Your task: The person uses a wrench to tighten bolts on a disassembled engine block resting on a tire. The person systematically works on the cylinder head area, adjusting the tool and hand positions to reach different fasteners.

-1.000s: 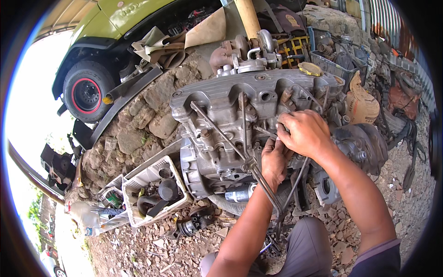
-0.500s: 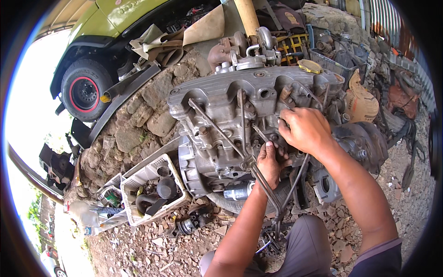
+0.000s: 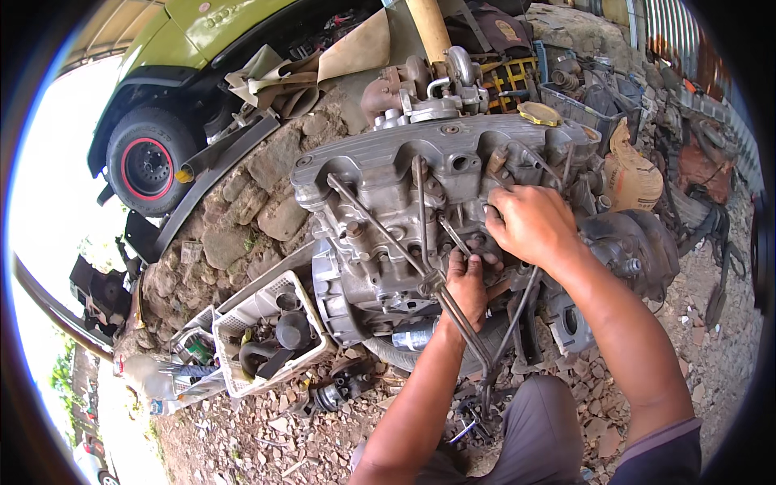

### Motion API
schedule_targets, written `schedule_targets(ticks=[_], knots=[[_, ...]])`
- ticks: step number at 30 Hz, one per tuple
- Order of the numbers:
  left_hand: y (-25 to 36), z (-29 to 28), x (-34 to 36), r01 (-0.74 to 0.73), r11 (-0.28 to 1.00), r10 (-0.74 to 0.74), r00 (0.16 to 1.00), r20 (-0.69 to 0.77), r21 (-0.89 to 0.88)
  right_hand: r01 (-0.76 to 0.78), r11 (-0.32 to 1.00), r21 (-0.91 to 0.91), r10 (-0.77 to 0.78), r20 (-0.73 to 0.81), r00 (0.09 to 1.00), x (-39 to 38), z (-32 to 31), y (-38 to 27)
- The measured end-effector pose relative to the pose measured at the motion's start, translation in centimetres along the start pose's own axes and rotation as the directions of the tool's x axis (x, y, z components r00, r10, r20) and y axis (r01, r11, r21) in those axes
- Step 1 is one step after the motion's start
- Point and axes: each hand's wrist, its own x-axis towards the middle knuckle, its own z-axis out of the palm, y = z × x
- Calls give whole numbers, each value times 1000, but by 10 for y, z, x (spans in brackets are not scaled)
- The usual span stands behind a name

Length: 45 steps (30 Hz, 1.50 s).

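Note:
A large grey engine (image 3: pixel 380 234) stands before me, with bent metal fuel pipes (image 3: pixel 380 222) running down its near side to a bundle. My left hand (image 3: pixel 467 291) is closed low on the engine's side, its thumb and fingers at the lower end of a slim metal bar (image 3: pixel 454 236), which slants up to the left; whether this is a wrench I cannot tell. Just above and to the right, my right hand (image 3: pixel 529 220) is curled against the engine below the ribbed cover (image 3: pixel 436 139). Whatever lies in its fingers is hidden.
A white plastic basket (image 3: pixel 234 380) with dark parts stands at left on gravel. Behind are a stone wall (image 3: pixel 279 158), a green vehicle's wheel (image 3: pixel 148 164) and a turbocharger (image 3: pixel 432 101). A yellow cap (image 3: pixel 539 113) tops the cover; a torn sack (image 3: pixel 634 178) lies at right.
My left fingers have shifted slightly, with the thumb nearer the bar's lower end. My right hand stays curled in nearly the same place. The whole view has moved a little.

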Motion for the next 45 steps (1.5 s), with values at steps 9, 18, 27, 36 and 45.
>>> schedule_targets(ticks=[9, 18, 27, 36, 45], knots=[[-22, -21, 11, -3, 939, 74, 978, 193, -344, 13, 999, -35, -12, 14, 1000, 1, -1, -3], [-40, -13, 17, -253, 928, 289, 952, 99, -275, -7, 999, -32, 7, 17, 1000, 1, 1, -2], [-31, -13, 6, -179, 913, 273, 936, 222, -367, -4, 999, -46, 5, 9, 1000, 1, 1, 0], [-42, -13, 19, -350, 926, 356, 934, 15, -141, 19, 999, -47, -19, 18, 1000, 1, 0, -2], [-31, -3, 3, -294, 951, 305, 944, 126, -96, -6, 999, -36, 7, 35, 999, 1, 2, -1]])
